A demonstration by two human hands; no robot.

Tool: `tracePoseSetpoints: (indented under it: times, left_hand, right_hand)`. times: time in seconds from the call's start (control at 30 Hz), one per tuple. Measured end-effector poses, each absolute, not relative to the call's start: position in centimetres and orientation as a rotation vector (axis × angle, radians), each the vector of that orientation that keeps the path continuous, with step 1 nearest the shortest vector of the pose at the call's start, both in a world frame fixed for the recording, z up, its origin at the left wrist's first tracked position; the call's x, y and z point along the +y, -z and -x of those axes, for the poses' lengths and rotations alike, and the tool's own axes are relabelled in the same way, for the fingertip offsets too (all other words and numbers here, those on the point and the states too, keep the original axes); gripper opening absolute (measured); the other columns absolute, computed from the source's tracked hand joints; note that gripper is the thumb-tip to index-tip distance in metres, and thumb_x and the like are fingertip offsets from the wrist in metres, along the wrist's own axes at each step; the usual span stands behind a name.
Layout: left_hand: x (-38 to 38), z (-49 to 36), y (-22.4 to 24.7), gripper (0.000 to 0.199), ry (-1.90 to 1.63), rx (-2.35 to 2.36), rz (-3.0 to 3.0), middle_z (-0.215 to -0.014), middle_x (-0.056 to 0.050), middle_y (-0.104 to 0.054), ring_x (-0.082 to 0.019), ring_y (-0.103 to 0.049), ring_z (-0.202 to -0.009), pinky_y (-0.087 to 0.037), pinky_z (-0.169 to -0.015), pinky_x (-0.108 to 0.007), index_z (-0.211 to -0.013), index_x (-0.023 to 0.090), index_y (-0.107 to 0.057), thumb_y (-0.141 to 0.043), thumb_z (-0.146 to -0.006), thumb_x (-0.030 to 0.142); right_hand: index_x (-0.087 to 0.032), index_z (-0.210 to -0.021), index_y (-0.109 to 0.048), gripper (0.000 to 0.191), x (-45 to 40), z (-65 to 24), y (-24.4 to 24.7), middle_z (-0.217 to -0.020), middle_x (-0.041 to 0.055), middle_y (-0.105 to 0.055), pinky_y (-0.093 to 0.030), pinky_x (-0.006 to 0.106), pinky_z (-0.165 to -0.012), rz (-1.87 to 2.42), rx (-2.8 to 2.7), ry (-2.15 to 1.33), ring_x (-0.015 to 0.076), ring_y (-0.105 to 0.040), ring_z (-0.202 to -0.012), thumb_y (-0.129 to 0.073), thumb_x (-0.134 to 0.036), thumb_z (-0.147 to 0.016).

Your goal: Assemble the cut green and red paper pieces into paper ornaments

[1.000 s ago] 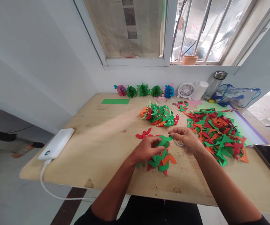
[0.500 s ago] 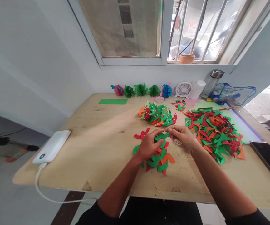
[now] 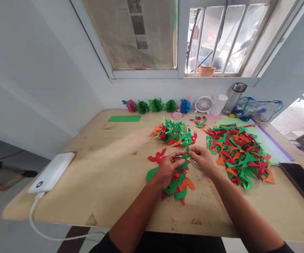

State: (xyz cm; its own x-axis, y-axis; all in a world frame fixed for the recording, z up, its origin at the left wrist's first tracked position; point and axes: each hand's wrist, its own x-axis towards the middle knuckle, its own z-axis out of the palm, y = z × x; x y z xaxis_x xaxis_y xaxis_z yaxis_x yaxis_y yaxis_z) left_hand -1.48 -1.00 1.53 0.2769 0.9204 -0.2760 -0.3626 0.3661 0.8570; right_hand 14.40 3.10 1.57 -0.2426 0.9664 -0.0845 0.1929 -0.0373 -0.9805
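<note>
My left hand (image 3: pixel 169 169) pinches a green curved paper piece (image 3: pixel 185 163) between thumb and fingers. My right hand (image 3: pixel 202 159) has its fingertips closed on the upper end of the same piece. Below the hands lies a loose heap of green, orange and red curved paper cut-outs (image 3: pixel 187 184), partly covered by my left hand. Red cut-outs (image 3: pixel 157 155) lie just left of the fingers. Beyond my hands is a cluster of layered paper pieces (image 3: pixel 174 133) with pale spots. A pale ring (image 3: pixel 194 163) shows partly under my right hand.
A large pile of paper scraps (image 3: pixel 243 151) spreads at the right, near a black phone (image 3: pixel 301 184). Along the wall stand honeycomb paper figures (image 3: pixel 156 105), a small white fan (image 3: pixel 204 104) and a glass bottle (image 3: pixel 234 98). A white power bank (image 3: pixel 52 172) lies at the left edge.
The green paper piece has turned from lying sideways between my hands to a more upright position. My right fingers still grip its end. The whole view has shifted slightly.
</note>
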Motion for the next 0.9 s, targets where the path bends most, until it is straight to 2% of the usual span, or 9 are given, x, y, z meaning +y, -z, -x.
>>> tracePoseSetpoints:
  times: [0.13, 0.2, 0.33, 0.43, 0.53, 0.67, 0.9]
  left_hand:
    - [-0.8, 1.0, -1.5, 0.056, -1.066, 1.044, -1.045, -0.105, -0.008, -0.064, -0.018, -0.061, -0.09, -0.05, -0.078, -0.031, -0.114, 0.018, -0.057, -0.074, -0.061, 0.027]
    - [-0.6, 0.6, -1.7, 0.054, -1.093, 1.106, -1.193, -0.104, -0.007, -0.065, -0.019, -0.061, -0.091, -0.049, -0.082, -0.031, -0.114, 0.018, -0.059, -0.072, -0.062, 0.023]
    - [0.3, 0.0, -2.1, 0.027, -1.096, 1.107, -1.231, -0.084, -0.006, -0.069, -0.018, -0.062, -0.081, -0.05, -0.073, -0.029, -0.093, 0.015, -0.069, -0.063, -0.068, 0.022]
    - [1.2, -0.1, -2.2, 0.014, -1.133, 1.135, -1.118, -0.071, -0.004, -0.067, -0.016, -0.061, -0.07, -0.049, -0.063, -0.026, -0.076, 0.015, -0.07, -0.066, -0.064, 0.021]
    - [2.1, -0.2, -2.0, 0.017, -1.178, 1.193, -0.961, -0.063, -0.001, -0.064, -0.013, -0.058, -0.059, -0.047, -0.054, -0.023, -0.075, 0.015, -0.068, -0.069, -0.06, 0.023]
    - [2.9, -0.6, -1.4, 0.028, -1.188, 1.159, -0.784, -0.061, 0.0, -0.062, -0.011, -0.057, -0.055, -0.045, -0.052, -0.022, -0.079, 0.014, -0.067, -0.073, -0.056, 0.028]
    - [2.9, -1.1, 0.1, 0.03, -1.291, 1.19, -0.744, -0.069, 0.0, -0.064, -0.01, -0.057, -0.058, -0.045, -0.053, -0.021, -0.085, 0.014, -0.068, -0.071, -0.058, 0.026]
  right_hand:
    - [-0.017, -0.061, -0.053, 0.028, 3.2, -14.5, -1.1, -0.051, -0.0052, -0.038, -0.024, 0.021, -0.043, 1.336, -1.543, -1.22, 0.0066, -0.031, -0.046, -0.057, -0.043, -0.071]
    - [-0.017, -0.059, -0.051, 0.028, 3.1, -14.5, -1.1, -0.051, -0.0049, -0.038, -0.024, 0.021, -0.043, 1.361, -1.564, -1.176, 0.0069, -0.031, -0.047, -0.055, -0.042, -0.071]
    - [-0.017, -0.06, -0.053, 0.026, 2.9, -14.4, -1.9, -0.05, -0.0052, -0.037, -0.023, 0.021, -0.043, 1.34, -1.57, -1.187, 0.0071, -0.031, -0.046, -0.055, -0.041, -0.071]
    - [-0.017, -0.065, -0.057, 0.025, 3.2, -15.2, -2.6, -0.053, -0.0032, -0.044, -0.028, 0.022, -0.046, 1.343, -1.533, -1.154, 0.0086, -0.037, -0.048, -0.054, -0.04, -0.073]
    - [-0.017, -0.068, -0.06, 0.028, 4.1, -16.9, -2.5, -0.057, -0.0001, -0.053, -0.034, 0.023, -0.051, 1.432, -1.453, -0.942, 0.0115, -0.045, -0.053, -0.051, -0.042, -0.075]
    - [-0.017, -0.068, -0.062, 0.027, 5.0, -18.9, -1.5, -0.056, 0.0002, -0.055, -0.034, 0.025, -0.054, 1.653, -1.579, -0.61, 0.0131, -0.048, -0.054, -0.05, -0.04, -0.076]
    - [-0.022, -0.081, -0.067, 0.019, 5.3, -19.2, 0.2, -0.08, 0.0043, -0.068, -0.035, 0.026, -0.06, 1.869, -1.843, -0.39, 0.0184, -0.058, -0.075, -0.05, -0.028, -0.078]
